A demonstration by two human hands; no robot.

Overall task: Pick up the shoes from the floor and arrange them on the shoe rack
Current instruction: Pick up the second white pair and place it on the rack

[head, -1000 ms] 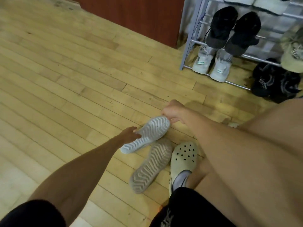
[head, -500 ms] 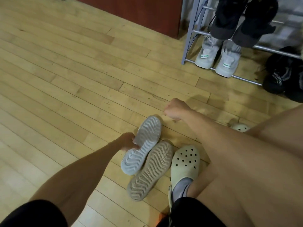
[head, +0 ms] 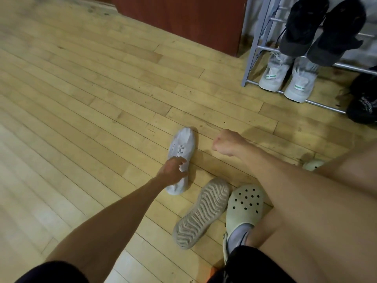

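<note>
A white sneaker (head: pixel 182 148) stands upright on the wooden floor, toe pointing away from me. My left hand (head: pixel 173 172) grips it at the heel opening. Its mate (head: pixel 202 211) lies sole-up just to the right, nearer me. My right hand (head: pixel 226 145) hovers as a closed fist to the right of the upright sneaker, holding nothing. The metal shoe rack (head: pixel 253 45) stands at the top right.
On the rack sit dark boots (head: pixel 322 27) above and white sneakers (head: pixel 287 78) on the bottom rail, with black shoes (head: pixel 363 99) at the right edge. I wear a pale clog (head: pixel 244 207) next to the overturned sneaker. A red-brown cabinet (head: pixel 183 19) stands behind.
The left hand has turned the white sneaker from sole-up to upright and set it on the floor. The right hand let go of its toe and pulled back to the right.
</note>
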